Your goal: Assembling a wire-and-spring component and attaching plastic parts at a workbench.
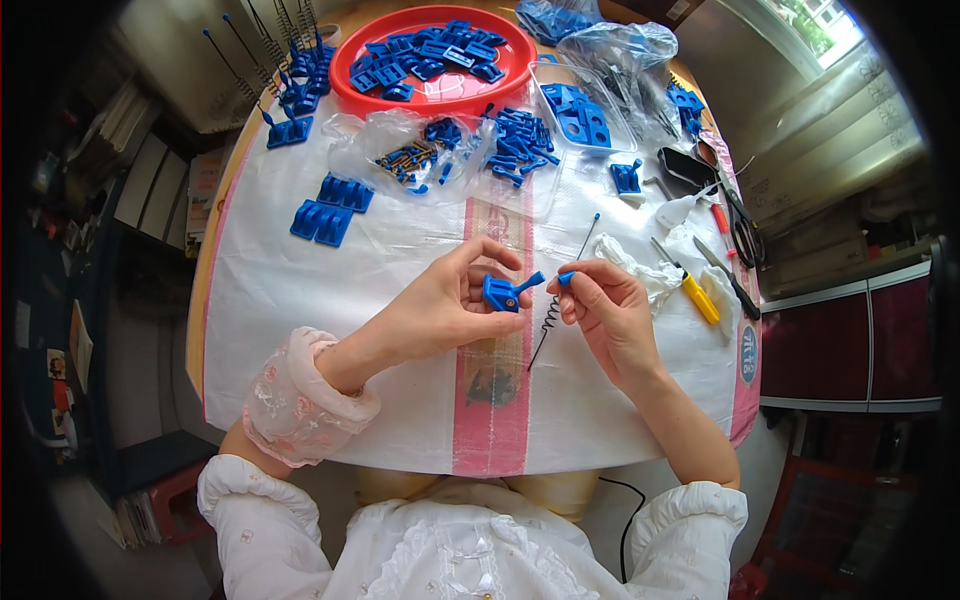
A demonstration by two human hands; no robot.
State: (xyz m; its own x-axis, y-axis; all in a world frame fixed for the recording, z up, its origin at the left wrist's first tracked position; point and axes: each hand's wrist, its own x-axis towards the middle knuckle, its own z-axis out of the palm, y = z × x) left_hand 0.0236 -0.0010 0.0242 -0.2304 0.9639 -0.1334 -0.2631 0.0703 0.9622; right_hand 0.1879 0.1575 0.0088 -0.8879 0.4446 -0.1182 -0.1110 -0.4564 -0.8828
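Above the middle of the table, my left hand grips a small blue plastic bracket with a lever sticking out toward the right. Close beside it, my right hand pinches a small blue plastic piece between thumb and fingertips. The lever's end and this piece are near each other; whether they touch I cannot tell. A thin black wire with a coiled spring section and a blue tip runs past my right fingertips. Part of it is hidden there, and whether that hand also holds it is unclear.
A red round tray of blue parts stands at the back. Nearer are a plastic bag with small screws, blue levers and blue blocks. On the right lie a yellow-handled screwdriver, scissors and crumpled white plastic.
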